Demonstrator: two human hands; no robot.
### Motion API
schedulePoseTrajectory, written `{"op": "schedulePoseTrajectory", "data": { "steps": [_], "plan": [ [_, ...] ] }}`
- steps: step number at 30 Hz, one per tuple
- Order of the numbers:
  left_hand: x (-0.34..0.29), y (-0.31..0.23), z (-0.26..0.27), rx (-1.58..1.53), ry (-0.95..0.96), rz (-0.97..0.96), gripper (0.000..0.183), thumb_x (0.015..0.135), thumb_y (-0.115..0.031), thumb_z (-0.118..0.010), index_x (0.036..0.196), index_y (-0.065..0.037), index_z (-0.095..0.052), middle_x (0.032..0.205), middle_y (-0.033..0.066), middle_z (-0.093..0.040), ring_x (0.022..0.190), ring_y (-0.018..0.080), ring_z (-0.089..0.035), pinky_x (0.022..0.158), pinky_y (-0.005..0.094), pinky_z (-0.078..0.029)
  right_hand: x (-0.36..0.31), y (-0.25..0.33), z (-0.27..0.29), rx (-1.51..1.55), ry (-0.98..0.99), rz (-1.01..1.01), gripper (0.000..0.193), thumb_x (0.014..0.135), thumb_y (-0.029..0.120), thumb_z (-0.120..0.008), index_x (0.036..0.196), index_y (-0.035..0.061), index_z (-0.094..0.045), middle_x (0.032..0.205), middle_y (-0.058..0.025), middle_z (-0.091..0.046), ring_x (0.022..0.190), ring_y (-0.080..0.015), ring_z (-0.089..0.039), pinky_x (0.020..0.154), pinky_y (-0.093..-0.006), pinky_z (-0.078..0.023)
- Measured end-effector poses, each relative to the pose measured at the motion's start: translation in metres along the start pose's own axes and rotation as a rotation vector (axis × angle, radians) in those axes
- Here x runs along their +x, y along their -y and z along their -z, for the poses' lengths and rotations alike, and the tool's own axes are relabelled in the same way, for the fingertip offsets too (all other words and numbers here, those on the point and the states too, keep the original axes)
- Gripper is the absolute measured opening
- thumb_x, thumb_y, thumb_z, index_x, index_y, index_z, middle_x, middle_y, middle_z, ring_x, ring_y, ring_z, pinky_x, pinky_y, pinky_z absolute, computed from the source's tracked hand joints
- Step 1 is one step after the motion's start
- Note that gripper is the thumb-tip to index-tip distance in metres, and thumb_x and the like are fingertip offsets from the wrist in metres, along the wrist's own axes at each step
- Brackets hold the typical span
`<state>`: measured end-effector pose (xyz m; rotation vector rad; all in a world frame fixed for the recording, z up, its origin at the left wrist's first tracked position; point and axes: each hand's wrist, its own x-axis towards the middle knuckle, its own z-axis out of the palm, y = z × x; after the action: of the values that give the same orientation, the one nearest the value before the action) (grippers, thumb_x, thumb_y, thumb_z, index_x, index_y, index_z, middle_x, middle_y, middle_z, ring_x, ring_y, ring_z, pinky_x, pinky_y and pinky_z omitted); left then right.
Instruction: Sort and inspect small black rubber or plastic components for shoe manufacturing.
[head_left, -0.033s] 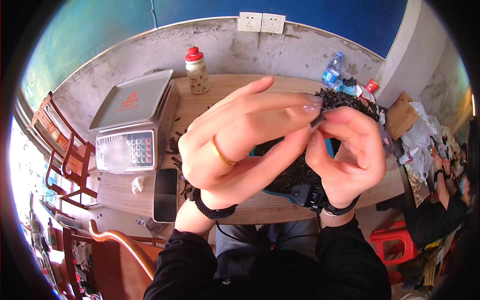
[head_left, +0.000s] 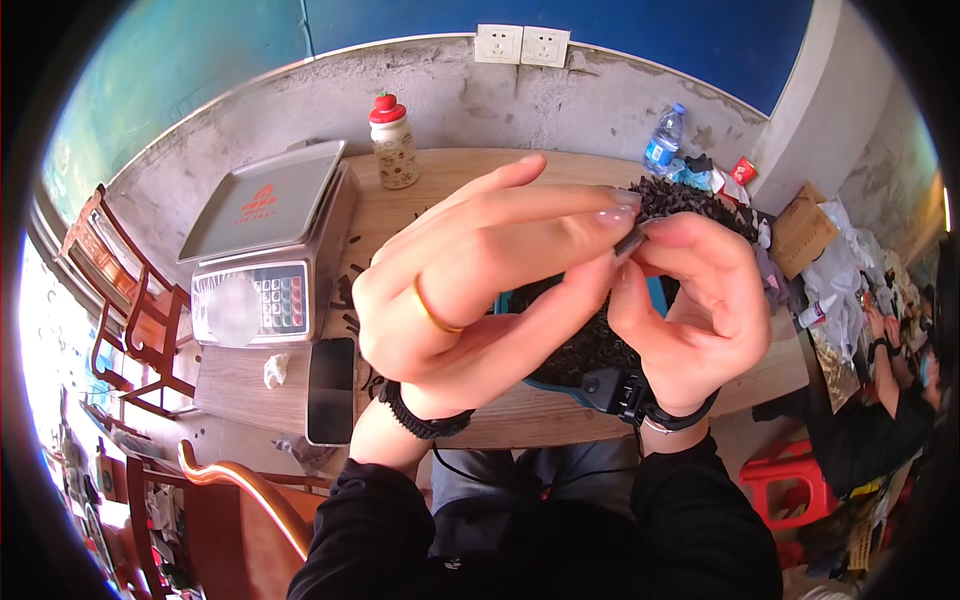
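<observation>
My left hand (head_left: 470, 290), with a gold ring and a black band at the wrist, is closed in a pinch on a small dark strip (head_left: 630, 241). My right hand (head_left: 700, 300) meets it there, its thumb and forefinger also closed on the strip. Both hands are raised over a blue tray (head_left: 560, 388) holding many small dark pieces (head_left: 590, 355). Much of the tray is hidden behind my hands. A larger heap of dark pieces (head_left: 690, 203) lies beyond my right hand.
Left on the wooden table stand a scale (head_left: 255, 250), a phone (head_left: 331, 390) and crumpled tissue (head_left: 276, 369). A red-capped bottle (head_left: 393, 145) and a water bottle (head_left: 664, 140) stand toward the wall. At right are a red stool (head_left: 790, 482) and another person's arm (head_left: 884, 375).
My left hand has shifted very slightly left, and a little more of the dark strip shows between the fingertips. My right hand is almost unmoved.
</observation>
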<state>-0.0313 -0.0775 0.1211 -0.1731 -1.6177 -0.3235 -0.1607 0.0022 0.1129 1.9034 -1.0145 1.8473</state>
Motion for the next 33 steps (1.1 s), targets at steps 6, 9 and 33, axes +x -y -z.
{"op": "schedulePoseTrajectory", "data": {
  "steps": [6,9,33],
  "plan": [
    [0.001,-0.009,-0.006,-0.011,-0.02,-0.028,0.021,0.073,0.015,-0.061,0.088,0.003,-0.052,0.086,0.0262,-0.063,0.085,0.0297,-0.065,0.078,0.0403,-0.053,0.0,-0.007,0.002,0.144,-0.017,0.044,0.038,0.065,-0.011,-0.071,0.098,-0.0093,-0.054,0.089,-0.0128,-0.061,0.065,-0.0146,-0.063,0.058,-0.0214,-0.05],
    [0.006,-0.007,0.001,0.041,0.048,-0.13,0.02,0.073,0.009,-0.064,0.088,0.002,-0.053,0.085,0.0245,-0.063,0.077,0.0272,-0.066,0.066,0.0336,-0.055,0.0,-0.007,0.003,0.27,-0.043,0.057,0.037,0.063,-0.013,-0.069,0.098,-0.01,-0.054,0.092,-0.0142,-0.059,0.063,-0.0151,-0.062,0.056,-0.0212,-0.049],
    [0.012,-0.011,0.018,0.379,0.206,-0.259,0.025,0.061,-0.018,-0.059,0.078,-0.002,-0.066,0.077,0.0131,-0.063,0.064,0.0215,-0.062,0.055,0.0265,-0.051,0.001,-0.003,0.001,0.301,0.027,0.052,0.035,0.063,-0.016,-0.068,0.095,-0.0106,-0.056,0.089,-0.0162,-0.062,0.062,-0.0139,-0.062,0.059,-0.0224,-0.049]
  ]
}}
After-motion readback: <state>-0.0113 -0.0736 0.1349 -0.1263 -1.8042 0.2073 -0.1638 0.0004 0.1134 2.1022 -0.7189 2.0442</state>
